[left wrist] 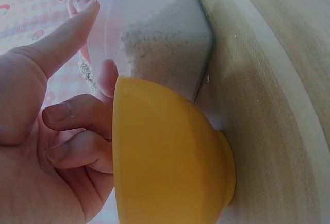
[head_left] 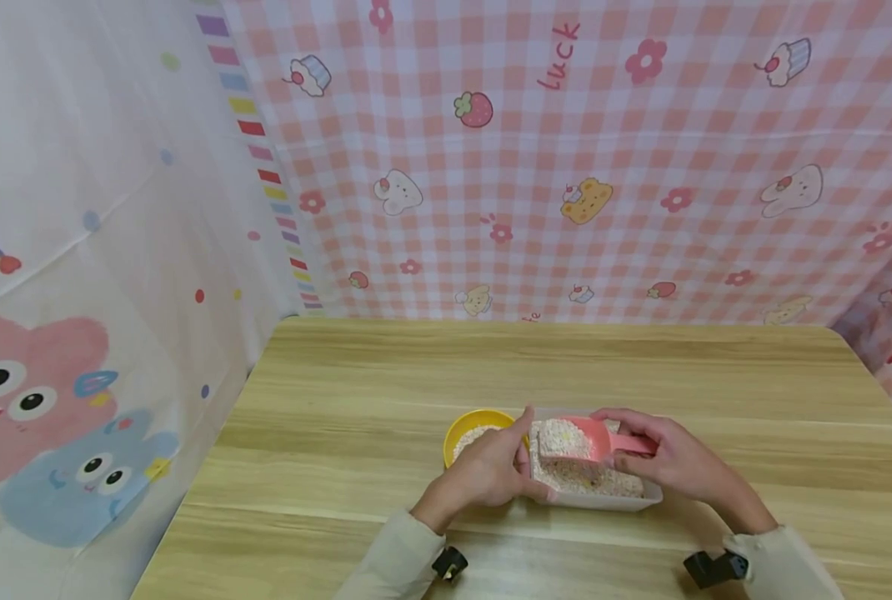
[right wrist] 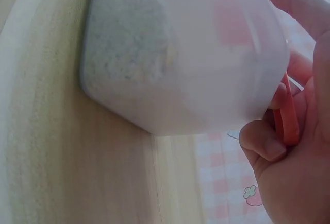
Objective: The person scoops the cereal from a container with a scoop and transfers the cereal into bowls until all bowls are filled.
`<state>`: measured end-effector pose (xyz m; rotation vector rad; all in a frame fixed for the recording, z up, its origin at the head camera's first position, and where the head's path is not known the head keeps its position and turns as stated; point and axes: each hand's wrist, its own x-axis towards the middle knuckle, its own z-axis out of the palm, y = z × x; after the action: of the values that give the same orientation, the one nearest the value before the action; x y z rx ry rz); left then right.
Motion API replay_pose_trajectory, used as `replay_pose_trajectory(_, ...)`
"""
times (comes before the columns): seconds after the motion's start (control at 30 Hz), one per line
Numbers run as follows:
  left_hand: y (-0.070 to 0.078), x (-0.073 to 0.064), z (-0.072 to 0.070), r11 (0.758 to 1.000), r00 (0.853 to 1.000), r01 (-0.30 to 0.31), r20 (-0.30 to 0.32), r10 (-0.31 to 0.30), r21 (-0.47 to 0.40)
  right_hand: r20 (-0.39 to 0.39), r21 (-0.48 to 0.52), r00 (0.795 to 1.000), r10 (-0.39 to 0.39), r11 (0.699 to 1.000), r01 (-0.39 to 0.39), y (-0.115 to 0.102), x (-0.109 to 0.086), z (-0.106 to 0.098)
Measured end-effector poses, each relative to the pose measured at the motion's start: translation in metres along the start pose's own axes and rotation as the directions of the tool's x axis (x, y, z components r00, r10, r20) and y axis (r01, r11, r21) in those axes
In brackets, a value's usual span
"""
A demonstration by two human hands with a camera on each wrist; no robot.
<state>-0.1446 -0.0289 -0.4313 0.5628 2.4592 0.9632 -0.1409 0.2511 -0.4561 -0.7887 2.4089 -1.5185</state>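
My right hand [head_left: 671, 454] grips the handle of a pink scoop [head_left: 599, 437], which carries a heap of pale oat-like flakes [head_left: 563, 439]. The scoop is over a white translucent box [head_left: 611, 502] that has more flakes in it. My left hand [head_left: 485, 468] is between the box and a yellow bowl [head_left: 457, 425], covering part of the bowl. In the left wrist view its thumb [left wrist: 64, 36] stretches toward the box's rim, while bent fingers [left wrist: 82, 149] lie at the bowl's rim. Pale flakes are also in the bowl.
Everything stands on a wooden table [head_left: 326, 417], near its front edge. A pink checked cloth [head_left: 536, 158] hangs behind it and a white cartoon-print cloth [head_left: 131, 250] hangs on the left. Each sleeve has a black strap mount [head_left: 716, 568] at the wrist.
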Motion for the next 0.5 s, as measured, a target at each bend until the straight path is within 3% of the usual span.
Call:
replay_pose_trajectory(0.23, 0.0, 0.002, 0.001, 1.0, 1.0, 0.003, 0.0, -0.003, 0.009, -0.086, -0.054, 0.996, 0.024, 0.998, -0.029, -0.002, -0.001, 0.01)
replay_pose_trajectory(0.5, 0.0, 0.001, 0.002, 1.0, 1.0, 0.007, -0.002, -0.007, 0.0, -0.162, -0.257, 0.986, 0.039, 0.963, -0.08, 0.001, -0.003, 0.018)
